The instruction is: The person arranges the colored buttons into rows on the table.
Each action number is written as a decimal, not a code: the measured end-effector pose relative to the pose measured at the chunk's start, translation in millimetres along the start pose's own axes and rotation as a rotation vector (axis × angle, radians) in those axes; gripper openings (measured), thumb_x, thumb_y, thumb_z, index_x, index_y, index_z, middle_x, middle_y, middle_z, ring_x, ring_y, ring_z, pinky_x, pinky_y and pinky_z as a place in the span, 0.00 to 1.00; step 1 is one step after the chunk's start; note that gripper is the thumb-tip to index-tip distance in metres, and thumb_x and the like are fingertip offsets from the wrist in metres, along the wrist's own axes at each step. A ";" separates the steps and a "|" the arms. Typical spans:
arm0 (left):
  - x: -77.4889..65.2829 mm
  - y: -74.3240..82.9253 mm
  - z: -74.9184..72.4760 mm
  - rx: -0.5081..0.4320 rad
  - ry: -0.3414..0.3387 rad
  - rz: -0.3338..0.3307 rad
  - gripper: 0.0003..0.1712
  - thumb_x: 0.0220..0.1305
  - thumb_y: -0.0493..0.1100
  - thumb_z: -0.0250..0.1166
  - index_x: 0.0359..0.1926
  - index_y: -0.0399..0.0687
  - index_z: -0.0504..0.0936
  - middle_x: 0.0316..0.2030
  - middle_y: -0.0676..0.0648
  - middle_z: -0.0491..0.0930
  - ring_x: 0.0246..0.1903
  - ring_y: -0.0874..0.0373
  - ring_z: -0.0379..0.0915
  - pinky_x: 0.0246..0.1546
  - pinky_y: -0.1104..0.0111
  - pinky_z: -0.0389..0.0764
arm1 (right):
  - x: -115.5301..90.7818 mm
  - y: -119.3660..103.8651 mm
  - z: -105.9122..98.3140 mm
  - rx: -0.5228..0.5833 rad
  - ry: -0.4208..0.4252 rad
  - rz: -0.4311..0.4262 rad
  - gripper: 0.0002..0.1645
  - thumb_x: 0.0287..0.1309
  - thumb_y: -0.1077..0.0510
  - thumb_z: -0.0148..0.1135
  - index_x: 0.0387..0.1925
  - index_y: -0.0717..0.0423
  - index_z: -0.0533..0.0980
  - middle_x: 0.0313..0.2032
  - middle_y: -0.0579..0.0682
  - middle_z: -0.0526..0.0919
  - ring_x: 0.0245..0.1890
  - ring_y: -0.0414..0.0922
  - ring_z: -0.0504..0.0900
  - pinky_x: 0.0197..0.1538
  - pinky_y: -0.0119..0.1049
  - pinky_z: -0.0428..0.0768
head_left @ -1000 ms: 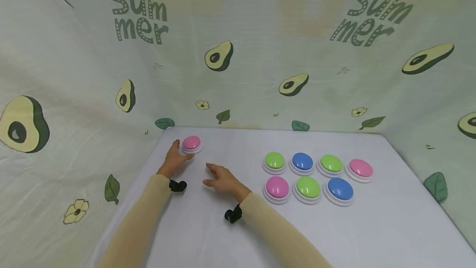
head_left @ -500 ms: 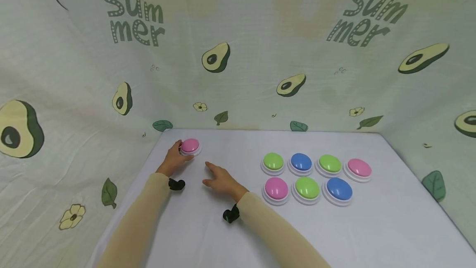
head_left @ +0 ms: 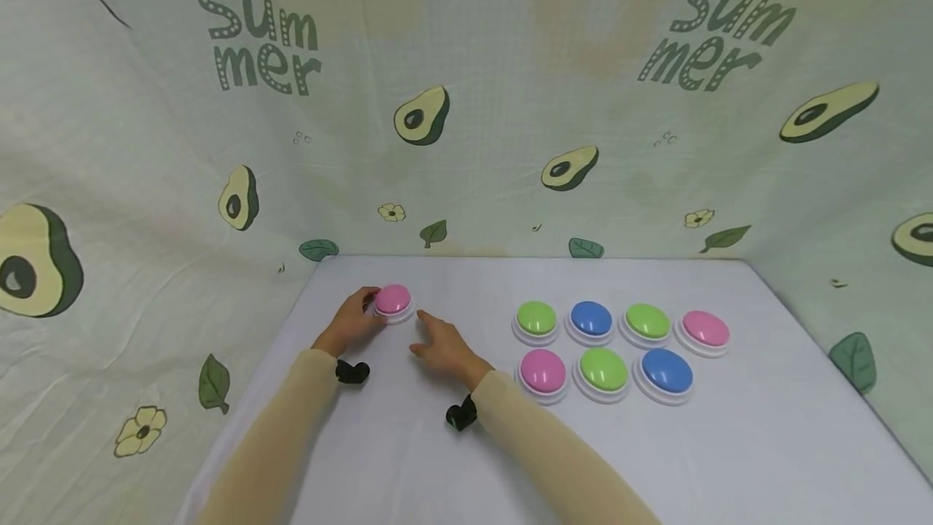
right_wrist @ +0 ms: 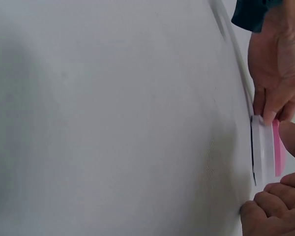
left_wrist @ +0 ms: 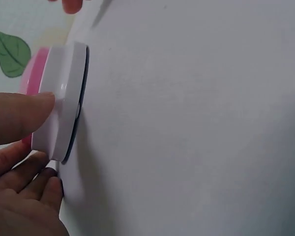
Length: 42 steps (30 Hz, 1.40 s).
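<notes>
My left hand (head_left: 353,321) grips a push button with a pink dome and white base (head_left: 394,301) at the table's far left, thumb on the near side and fingers behind. In the left wrist view the button (left_wrist: 61,101) shows its dark bottom rim, with a shadow on the white surface beside it. My right hand (head_left: 446,351) is just to the button's right, index finger and thumb pointing at it, holding nothing. In the right wrist view its thumb (right_wrist: 294,140) is close to the pink dome; whether it touches cannot be told.
Right of my hands are two rows of similar buttons. The back row has green (head_left: 536,318), blue (head_left: 591,319), green (head_left: 648,321) and pink (head_left: 705,329); the front has pink (head_left: 543,371), green (head_left: 603,369) and blue (head_left: 666,370). A patterned cloth (head_left: 496,120) hangs behind the white table (head_left: 729,444).
My left hand has brought the pink button to the right and a little nearer. The right hand has shifted slightly right; the other buttons stay put.
</notes>
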State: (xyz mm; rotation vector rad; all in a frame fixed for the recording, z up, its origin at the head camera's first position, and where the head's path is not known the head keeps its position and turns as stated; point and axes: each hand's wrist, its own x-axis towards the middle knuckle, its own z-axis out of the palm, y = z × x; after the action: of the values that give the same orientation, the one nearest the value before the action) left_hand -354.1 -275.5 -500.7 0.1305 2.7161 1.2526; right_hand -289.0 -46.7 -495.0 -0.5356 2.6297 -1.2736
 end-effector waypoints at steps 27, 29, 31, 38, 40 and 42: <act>-23.8 9.4 22.5 -0.038 0.046 0.163 0.33 0.57 0.37 0.81 0.63 0.35 0.82 0.59 0.37 0.82 0.65 0.39 0.74 0.71 0.46 0.71 | 16.6 2.9 -5.7 -0.038 0.169 0.045 0.38 0.66 0.64 0.70 0.73 0.70 0.67 0.70 0.64 0.75 0.72 0.57 0.72 0.75 0.49 0.70; -25.2 10.3 24.2 -0.033 0.060 0.161 0.32 0.56 0.37 0.82 0.60 0.35 0.83 0.59 0.38 0.82 0.65 0.39 0.74 0.71 0.46 0.71 | 15.3 1.2 -7.4 -0.050 0.196 0.050 0.36 0.65 0.65 0.71 0.72 0.69 0.70 0.68 0.63 0.77 0.71 0.57 0.74 0.74 0.48 0.71; -26.2 9.9 26.2 -0.024 0.070 0.170 0.31 0.54 0.38 0.83 0.58 0.36 0.83 0.58 0.38 0.83 0.65 0.39 0.74 0.71 0.46 0.71 | 13.8 -0.7 -9.1 -0.054 0.221 0.053 0.35 0.63 0.66 0.72 0.70 0.69 0.72 0.66 0.63 0.79 0.69 0.57 0.76 0.73 0.48 0.72; -29.8 9.7 32.6 -0.024 0.090 0.164 0.29 0.53 0.38 0.84 0.56 0.38 0.84 0.57 0.39 0.84 0.64 0.40 0.75 0.70 0.47 0.72 | 9.9 -1.2 -9.4 -0.063 0.269 0.040 0.35 0.56 0.65 0.78 0.64 0.68 0.77 0.61 0.62 0.84 0.65 0.58 0.80 0.70 0.50 0.76; -31.2 11.0 33.5 -0.026 0.094 0.153 0.30 0.53 0.37 0.84 0.56 0.38 0.84 0.58 0.39 0.84 0.64 0.40 0.75 0.71 0.48 0.72 | 9.7 0.8 -8.1 -0.061 0.273 0.042 0.35 0.55 0.64 0.79 0.64 0.67 0.78 0.60 0.61 0.84 0.64 0.57 0.80 0.70 0.49 0.77; -32.4 12.3 34.5 -0.028 0.094 0.146 0.30 0.52 0.37 0.84 0.56 0.38 0.84 0.58 0.39 0.84 0.65 0.41 0.75 0.71 0.49 0.72 | 9.3 2.6 -7.2 -0.056 0.280 0.040 0.35 0.55 0.64 0.79 0.64 0.67 0.78 0.60 0.61 0.84 0.64 0.57 0.80 0.69 0.50 0.77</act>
State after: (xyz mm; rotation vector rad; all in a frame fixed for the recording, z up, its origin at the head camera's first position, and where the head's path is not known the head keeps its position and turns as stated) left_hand -316.1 -246.2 -510.2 0.2787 2.8116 1.3682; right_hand -300.4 -43.6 -492.6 -0.3316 2.8933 -1.3543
